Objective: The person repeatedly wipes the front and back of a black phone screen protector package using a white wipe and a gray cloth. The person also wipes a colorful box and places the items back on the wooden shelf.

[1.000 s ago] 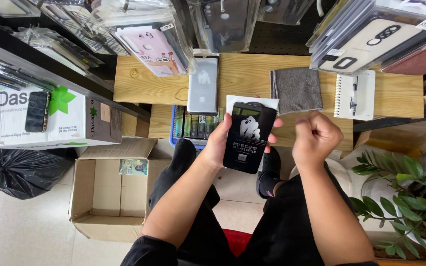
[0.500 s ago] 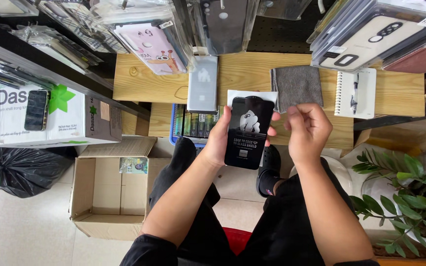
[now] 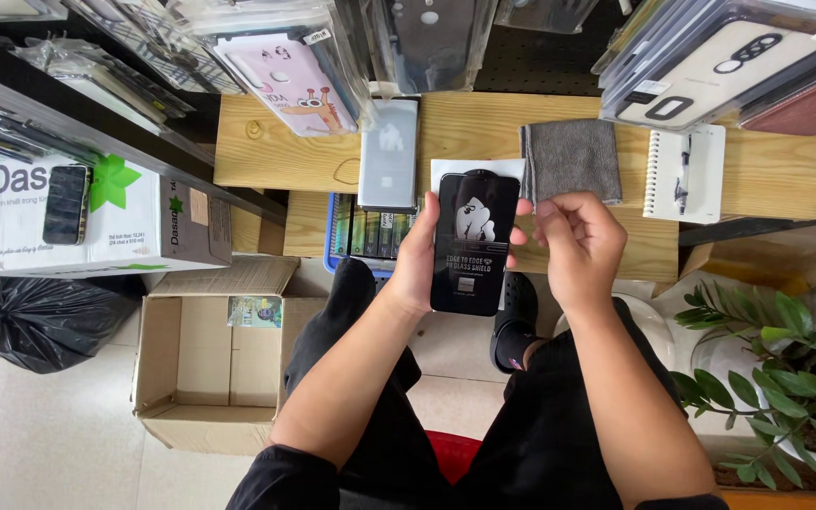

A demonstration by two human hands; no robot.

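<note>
My left hand [image 3: 419, 253] holds a black phone-shaped screen protector pack [image 3: 473, 242] upright in front of me, printed side up. My right hand [image 3: 580, 244] is beside its right edge with thumb and fingertips pinched together near the upper right corner; I cannot tell whether they hold a film tab. Behind the pack a white card [image 3: 455, 170] lies on the wooden table [image 3: 484, 127]. A grey cloth [image 3: 573, 159] sits just beyond my right hand.
A grey packet [image 3: 389, 153], a spiral notebook with a pen [image 3: 683, 174] and a blue tray of packs [image 3: 370, 231] lie around. Phone cases hang overhead [image 3: 295, 76]. An open cardboard box [image 3: 214, 364], a black bag [image 3: 40, 316] and a potted plant [image 3: 786, 368] stand on the floor.
My right hand has moved left and up from beside the pack until its pinched fingers reach the pack's upper right edge. The pack has stayed in my left hand.
</note>
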